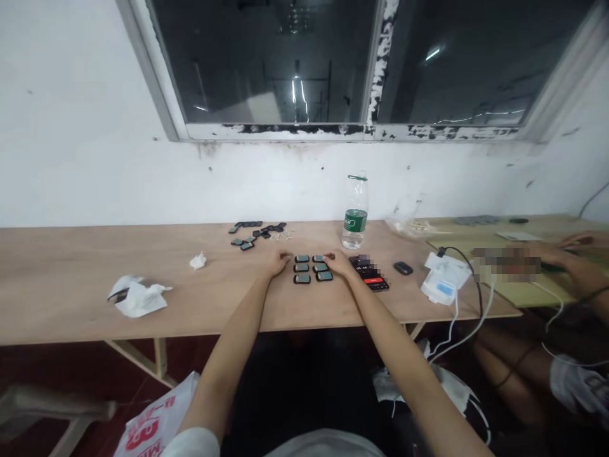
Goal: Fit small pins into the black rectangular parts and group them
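Between left hand (277, 261) and right hand (337, 261): small grey-faced cases (312, 268) in two columns, long axes crosswise; fingertips touching top pair, grasp unclear

Both arms extend forward over the near edge of the wooden table (71, 279). The left hand (278, 261) rests at the left side of a block of small dark cases (311, 268) arranged in two columns; the right hand (339, 262) rests at the block's right side, fingertips touching the top right case. A phone (370, 273) with a lit screen lies just right of the right hand. A water bottle (355, 216) stands upright behind it, toward the far edge. A loose group of further dark cases (254, 233) lies near the far edge. Crumpled white paper (137, 295) lies toward the left. A co-worker's hand (578, 266) rests at the right end.
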Tool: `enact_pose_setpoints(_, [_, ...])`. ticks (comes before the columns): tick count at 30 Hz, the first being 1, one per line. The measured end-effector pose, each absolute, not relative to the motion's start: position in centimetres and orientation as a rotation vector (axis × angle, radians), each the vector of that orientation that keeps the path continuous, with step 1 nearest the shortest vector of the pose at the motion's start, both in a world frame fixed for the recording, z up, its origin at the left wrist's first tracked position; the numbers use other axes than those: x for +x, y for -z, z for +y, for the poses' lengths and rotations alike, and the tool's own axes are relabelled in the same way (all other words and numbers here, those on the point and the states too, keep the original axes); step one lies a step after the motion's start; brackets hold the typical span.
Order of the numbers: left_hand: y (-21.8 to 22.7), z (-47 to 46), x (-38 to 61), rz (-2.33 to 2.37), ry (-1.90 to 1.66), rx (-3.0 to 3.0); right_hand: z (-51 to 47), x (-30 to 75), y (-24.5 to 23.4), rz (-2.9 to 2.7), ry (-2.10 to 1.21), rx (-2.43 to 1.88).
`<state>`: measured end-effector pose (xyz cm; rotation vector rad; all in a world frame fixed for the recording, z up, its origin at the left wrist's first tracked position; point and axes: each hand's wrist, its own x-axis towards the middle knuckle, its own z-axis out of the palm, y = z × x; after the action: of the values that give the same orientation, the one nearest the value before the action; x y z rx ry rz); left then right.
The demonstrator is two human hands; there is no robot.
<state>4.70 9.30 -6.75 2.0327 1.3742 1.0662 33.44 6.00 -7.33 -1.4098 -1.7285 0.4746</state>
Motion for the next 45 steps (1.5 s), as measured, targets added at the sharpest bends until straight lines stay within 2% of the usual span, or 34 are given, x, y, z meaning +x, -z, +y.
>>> enact_pose_setpoints(10, [5.9,8.5,5.1,1.358,-0.981,2.115,6.4,33.7,7.9,-1.586,-0.57,-1.332])
enact_pose_setpoints(19, [5.4,7.9,5.6,1.315,-1.083,2.125,6.0,33.6,7.0,-1.452,-0.59,-1.244])
enact_pose_setpoints(26, [4.2,6.4,7.6,1.142,-1.182,2.277,4.7,32.2,5.6,-1.559,-0.606,-1.118])
enact_pose_setpoints(33, [3.8,5.5,8.9,0.905,-1.203,2.37,3.9,30.4,5.1,-1.552,-0.77,-0.928])
enact_pose_setpoints(45, [4.7,6.3,9.0,1.021,-1.17,2.149,3.7,30.3,5.1,-1.558,-0.839,-0.901])
